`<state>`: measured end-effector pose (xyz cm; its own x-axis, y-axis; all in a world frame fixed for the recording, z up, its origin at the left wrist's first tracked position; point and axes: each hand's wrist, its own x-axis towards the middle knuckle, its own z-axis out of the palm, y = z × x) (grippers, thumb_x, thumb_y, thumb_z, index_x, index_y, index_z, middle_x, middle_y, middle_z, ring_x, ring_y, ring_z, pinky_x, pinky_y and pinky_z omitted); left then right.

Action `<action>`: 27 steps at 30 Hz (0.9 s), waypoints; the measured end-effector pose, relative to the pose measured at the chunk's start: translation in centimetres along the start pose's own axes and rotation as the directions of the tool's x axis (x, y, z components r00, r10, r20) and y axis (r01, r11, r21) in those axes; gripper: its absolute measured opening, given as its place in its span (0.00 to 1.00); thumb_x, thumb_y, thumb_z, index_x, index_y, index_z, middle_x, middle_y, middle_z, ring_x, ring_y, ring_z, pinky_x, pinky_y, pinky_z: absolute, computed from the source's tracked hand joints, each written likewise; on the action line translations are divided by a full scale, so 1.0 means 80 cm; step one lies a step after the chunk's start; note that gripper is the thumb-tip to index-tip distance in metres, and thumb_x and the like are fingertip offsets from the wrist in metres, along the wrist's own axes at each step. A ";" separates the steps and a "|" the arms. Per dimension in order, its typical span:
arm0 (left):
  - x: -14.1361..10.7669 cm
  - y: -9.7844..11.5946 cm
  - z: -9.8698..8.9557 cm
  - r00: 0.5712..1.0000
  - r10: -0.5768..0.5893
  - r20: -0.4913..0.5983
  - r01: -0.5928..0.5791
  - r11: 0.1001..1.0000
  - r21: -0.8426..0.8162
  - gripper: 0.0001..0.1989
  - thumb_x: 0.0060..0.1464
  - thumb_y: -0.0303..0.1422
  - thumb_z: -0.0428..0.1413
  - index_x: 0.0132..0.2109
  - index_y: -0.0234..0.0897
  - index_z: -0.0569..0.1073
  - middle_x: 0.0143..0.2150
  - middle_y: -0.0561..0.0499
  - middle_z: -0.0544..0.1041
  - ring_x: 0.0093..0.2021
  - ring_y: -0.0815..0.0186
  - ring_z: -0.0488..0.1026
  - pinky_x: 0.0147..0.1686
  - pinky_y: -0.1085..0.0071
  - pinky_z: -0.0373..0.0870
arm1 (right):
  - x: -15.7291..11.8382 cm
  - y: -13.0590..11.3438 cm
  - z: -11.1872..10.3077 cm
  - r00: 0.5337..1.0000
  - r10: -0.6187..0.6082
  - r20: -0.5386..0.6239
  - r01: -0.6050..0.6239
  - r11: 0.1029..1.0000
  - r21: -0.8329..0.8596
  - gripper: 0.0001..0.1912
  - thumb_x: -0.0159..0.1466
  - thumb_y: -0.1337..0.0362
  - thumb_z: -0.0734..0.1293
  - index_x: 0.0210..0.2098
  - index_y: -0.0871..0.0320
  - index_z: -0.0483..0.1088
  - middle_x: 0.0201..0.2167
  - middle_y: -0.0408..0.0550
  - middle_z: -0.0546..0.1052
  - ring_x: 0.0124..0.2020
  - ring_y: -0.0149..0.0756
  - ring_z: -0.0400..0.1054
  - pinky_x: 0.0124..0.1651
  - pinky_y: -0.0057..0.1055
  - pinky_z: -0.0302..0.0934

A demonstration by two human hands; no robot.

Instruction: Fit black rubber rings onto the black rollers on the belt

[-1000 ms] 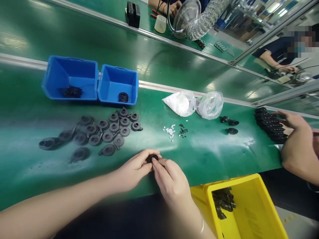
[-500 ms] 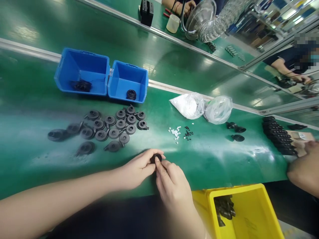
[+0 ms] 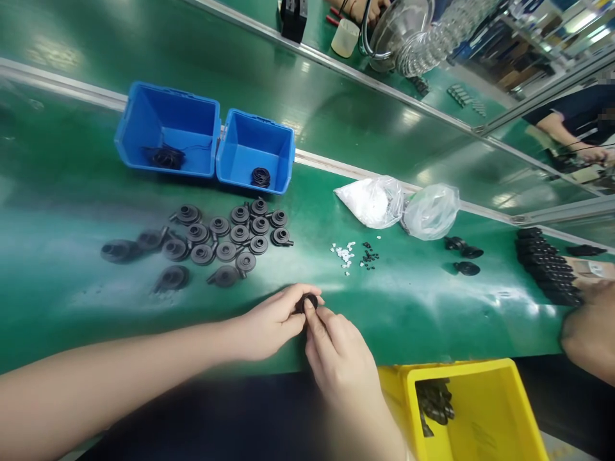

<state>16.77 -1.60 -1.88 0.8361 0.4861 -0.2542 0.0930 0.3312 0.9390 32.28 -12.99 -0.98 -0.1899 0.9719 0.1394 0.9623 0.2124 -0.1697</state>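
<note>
A round black plastic part (image 3: 311, 299) is held between both hands above the table's front edge. My left hand (image 3: 276, 320) wraps its fingers and thumb around the part's left side. From the right, my right hand (image 3: 336, 346) presses a thumb or fingertip on its face; its other fingers are curled and partly hidden. Beyond the hands lie small white pieces (image 3: 344, 253) and small black pieces (image 3: 369, 256). To the left, several black disc-shaped parts with side spouts (image 3: 226, 251) are spread over the green table.
Two blue bins (image 3: 168, 128) with black rings stand at the back. Clear plastic bags (image 3: 377, 202) lie behind the small pieces. A yellow crate (image 3: 480, 410) with black parts sits at the front right. Stacked black parts (image 3: 545, 269) and another person's arm (image 3: 590, 333) are far right.
The whole scene has shifted slightly to the right in view. Both hands keep the same hold on the black part, with hardly any movement between them.
</note>
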 end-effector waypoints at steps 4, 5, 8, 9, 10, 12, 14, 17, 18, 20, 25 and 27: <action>-0.001 -0.003 0.000 1.000 -0.015 0.018 0.017 0.994 -0.104 0.18 0.61 0.29 0.51 0.58 0.41 0.64 0.57 0.45 0.70 0.57 0.56 0.69 0.58 0.55 0.65 | 0.001 0.001 -0.011 0.999 0.041 0.030 -0.046 0.976 0.213 0.33 0.68 0.72 0.60 0.70 0.56 0.48 0.51 0.58 0.69 0.50 0.46 0.66 0.49 0.43 0.68; -0.001 -0.004 0.000 1.000 -0.015 0.025 0.018 0.989 -0.146 0.18 0.61 0.30 0.51 0.58 0.41 0.64 0.56 0.46 0.71 0.57 0.56 0.69 0.58 0.55 0.66 | -0.001 0.000 -0.013 0.997 0.071 0.025 -0.076 0.957 0.280 0.33 0.68 0.72 0.60 0.70 0.56 0.49 0.51 0.58 0.68 0.51 0.45 0.66 0.50 0.41 0.68; 0.000 -0.003 0.003 0.999 -0.001 0.050 0.014 0.962 -0.272 0.17 0.61 0.30 0.52 0.57 0.41 0.65 0.55 0.46 0.71 0.57 0.56 0.69 0.58 0.55 0.66 | -0.006 -0.005 -0.019 0.988 0.154 -0.007 -0.140 0.912 0.385 0.32 0.67 0.73 0.61 0.69 0.54 0.51 0.51 0.57 0.67 0.51 0.41 0.67 0.51 0.37 0.68; 0.001 -0.002 0.004 0.998 0.006 0.056 0.011 0.951 -0.310 0.17 0.61 0.30 0.51 0.57 0.40 0.65 0.54 0.46 0.70 0.57 0.57 0.69 0.59 0.55 0.66 | -0.007 -0.006 -0.020 0.986 0.168 -0.019 -0.147 0.906 0.396 0.32 0.67 0.73 0.61 0.68 0.54 0.52 0.51 0.56 0.67 0.50 0.40 0.67 0.51 0.37 0.67; 0.001 0.000 0.005 0.998 0.013 0.065 0.010 0.941 -0.339 0.16 0.62 0.30 0.51 0.56 0.39 0.66 0.53 0.47 0.70 0.56 0.58 0.70 0.58 0.55 0.67 | -0.009 -0.007 -0.021 0.984 0.178 -0.031 -0.150 0.902 0.404 0.31 0.67 0.73 0.61 0.68 0.53 0.53 0.50 0.56 0.67 0.50 0.40 0.67 0.51 0.36 0.67; 0.001 0.002 0.007 0.996 0.023 0.085 0.008 0.934 -0.357 0.13 0.63 0.30 0.49 0.54 0.38 0.67 0.51 0.47 0.70 0.54 0.59 0.71 0.56 0.56 0.69 | -0.009 -0.008 -0.021 0.979 0.197 -0.055 -0.157 0.895 0.417 0.30 0.67 0.73 0.61 0.67 0.54 0.55 0.49 0.55 0.67 0.49 0.39 0.67 0.50 0.36 0.68; 0.000 0.003 0.007 0.995 0.028 0.093 -0.002 0.964 -0.268 0.13 0.64 0.31 0.47 0.54 0.39 0.67 0.50 0.47 0.71 0.52 0.60 0.72 0.54 0.57 0.72 | -0.008 -0.008 -0.021 0.975 0.210 -0.070 -0.164 0.899 0.405 0.30 0.67 0.72 0.62 0.66 0.55 0.55 0.48 0.55 0.68 0.46 0.38 0.68 0.47 0.35 0.68; -0.006 0.002 0.008 0.997 0.021 0.074 -0.023 0.999 0.025 0.18 0.64 0.31 0.48 0.60 0.43 0.63 0.53 0.46 0.72 0.54 0.58 0.71 0.54 0.57 0.70 | -0.004 -0.010 -0.020 0.987 0.149 -0.055 -0.127 0.947 0.295 0.28 0.67 0.69 0.64 0.65 0.57 0.57 0.45 0.54 0.70 0.42 0.39 0.69 0.44 0.35 0.69; -0.009 0.002 0.009 0.997 0.021 0.079 -0.029 0.993 0.112 0.21 0.63 0.30 0.48 0.62 0.44 0.61 0.55 0.46 0.71 0.55 0.58 0.70 0.55 0.57 0.69 | -0.002 -0.010 -0.020 0.993 0.108 -0.045 -0.093 0.965 0.246 0.26 0.67 0.69 0.64 0.64 0.57 0.58 0.44 0.54 0.72 0.41 0.40 0.70 0.43 0.36 0.69; -0.014 0.002 0.012 0.993 0.020 0.120 -0.044 0.979 0.197 0.27 0.62 0.30 0.50 0.66 0.46 0.55 0.58 0.44 0.69 0.55 0.58 0.71 0.54 0.59 0.70 | -0.001 -0.008 -0.023 0.999 0.036 -0.020 -0.032 0.980 0.196 0.23 0.68 0.67 0.63 0.61 0.58 0.60 0.41 0.53 0.74 0.39 0.41 0.70 0.41 0.37 0.69; -0.010 0.022 0.006 0.987 0.155 0.050 -0.161 0.878 0.452 0.30 0.61 0.32 0.50 0.68 0.44 0.50 0.57 0.40 0.68 0.43 0.62 0.75 0.44 0.62 0.75 | -0.016 0.073 -0.040 0.860 0.494 -0.130 -0.453 0.854 0.255 0.19 0.66 0.54 0.66 0.52 0.57 0.67 0.29 0.44 0.75 0.26 0.33 0.69 0.32 0.29 0.65; -0.003 0.034 -0.007 0.940 0.339 -0.027 -0.220 0.665 0.714 0.24 0.61 0.33 0.50 0.64 0.39 0.58 0.53 0.40 0.70 0.49 0.57 0.73 0.50 0.56 0.71 | -0.030 0.139 -0.047 0.686 0.709 -0.164 -0.669 0.704 0.239 0.23 0.61 0.48 0.68 0.48 0.59 0.70 0.25 0.43 0.73 0.24 0.34 0.67 0.29 0.30 0.63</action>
<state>16.53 -0.30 0.61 0.8032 0.5912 0.0734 0.2642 -0.4638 0.8456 44.21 -13.38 0.48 0.5836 0.8006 0.1358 0.7578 -0.4767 -0.4456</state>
